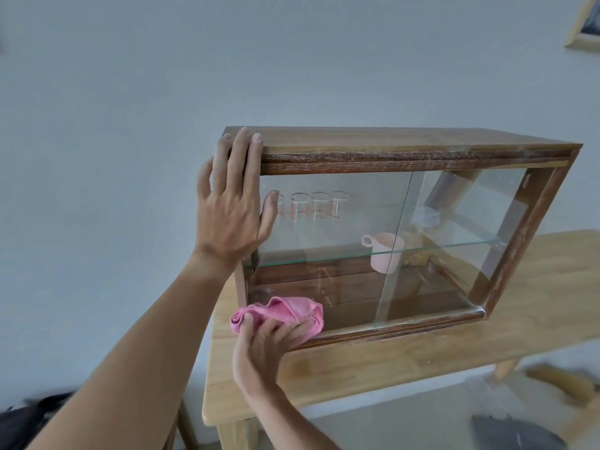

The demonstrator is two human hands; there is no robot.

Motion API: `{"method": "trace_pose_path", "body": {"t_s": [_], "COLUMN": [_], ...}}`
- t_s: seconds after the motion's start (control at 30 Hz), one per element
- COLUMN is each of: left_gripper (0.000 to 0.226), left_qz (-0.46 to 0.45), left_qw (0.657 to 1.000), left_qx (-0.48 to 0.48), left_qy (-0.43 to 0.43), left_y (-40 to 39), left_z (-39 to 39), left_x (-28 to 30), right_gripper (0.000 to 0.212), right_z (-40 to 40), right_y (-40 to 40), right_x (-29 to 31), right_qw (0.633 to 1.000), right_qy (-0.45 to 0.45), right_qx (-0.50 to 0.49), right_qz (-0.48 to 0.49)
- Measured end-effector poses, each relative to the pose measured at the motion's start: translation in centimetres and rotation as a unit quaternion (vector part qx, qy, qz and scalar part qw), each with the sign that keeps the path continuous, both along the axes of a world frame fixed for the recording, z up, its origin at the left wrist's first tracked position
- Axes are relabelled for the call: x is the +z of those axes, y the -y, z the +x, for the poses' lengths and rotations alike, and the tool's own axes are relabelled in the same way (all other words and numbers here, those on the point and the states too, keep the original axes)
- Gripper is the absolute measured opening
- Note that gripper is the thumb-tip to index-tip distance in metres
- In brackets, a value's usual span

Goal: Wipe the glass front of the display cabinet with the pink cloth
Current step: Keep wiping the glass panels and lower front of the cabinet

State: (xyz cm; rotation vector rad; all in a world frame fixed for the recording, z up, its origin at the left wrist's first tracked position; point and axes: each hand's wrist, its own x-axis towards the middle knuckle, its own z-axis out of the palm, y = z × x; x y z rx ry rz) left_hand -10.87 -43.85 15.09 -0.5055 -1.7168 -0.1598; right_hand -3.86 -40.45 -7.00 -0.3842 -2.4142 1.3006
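Observation:
A dark wooden display cabinet with a glass front stands on a light wooden table. My left hand lies flat against its top left corner, fingers straight, thumb on the glass. My right hand presses a bunched pink cloth against the lower left part of the glass, near the bottom frame. The thumb and fingers curl over the cloth.
Inside the cabinet, several clear beakers with red markings stand on a glass shelf, and a pink cup sits lower. The light wooden table reaches right. A picture frame hangs top right. Dark objects lie on the floor.

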Motion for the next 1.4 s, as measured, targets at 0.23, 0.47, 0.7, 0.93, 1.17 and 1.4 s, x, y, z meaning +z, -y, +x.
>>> {"method": "trace_pose_path", "body": {"t_s": [0.23,0.47,0.7,0.93,1.17,1.4], "left_gripper": [0.067,0.067,0.068,0.067,0.066,0.067], "left_qz": [0.009,0.015,0.010,0.016,0.018,0.020], "left_qw": [1.000,1.000,1.000,1.000,1.000,1.000], "left_qx": [-0.002,-0.006,-0.008,-0.013,-0.015,-0.010], "left_qy": [-0.007,0.000,0.002,0.005,-0.002,-0.002], "left_y": [-0.2,-0.3,-0.1,-0.3,-0.3,-0.2], "left_z": [-0.2,-0.1,-0.1,0.3,0.1,-0.1], "left_x": [0.0,-0.1,-0.2,0.0,-0.1,-0.1], "right_gripper": [0.059,0.078,0.050,0.104,0.077,0.065], "right_z": [-1.9,-3.9,1.2,0.4,-3.9,-3.1], "right_y": [-12.3,-11.3,-7.3,-15.2,-19.5,-19.6], "right_x": [4.8,7.6,-4.7,0.8,14.6,6.6], "right_qw": [0.953,0.866,0.891,0.974,0.873,0.891], "right_qy": [-0.162,-0.265,-0.079,0.015,-0.275,-0.218], "right_qx": [-0.160,-0.104,-0.022,-0.198,-0.250,-0.202], "right_qz": [0.197,0.412,0.446,0.111,0.314,0.344]}}
